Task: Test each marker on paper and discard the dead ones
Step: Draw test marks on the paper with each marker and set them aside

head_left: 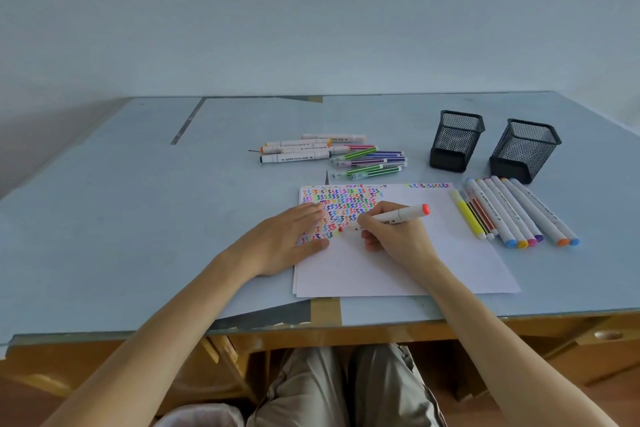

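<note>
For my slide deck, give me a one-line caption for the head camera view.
Right hand tests a red marker on scribble-covered paper while the left hand presses it flat.

White paper (433,253) bears multicoloured zigzag rows; 2 black mesh cups (455,140) stand far right; the table (138,218) is pale blue.

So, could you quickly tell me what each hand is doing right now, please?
Left hand: open, flat on the paper.
Right hand: fingers holding the red marker, tip on the paper.
</note>
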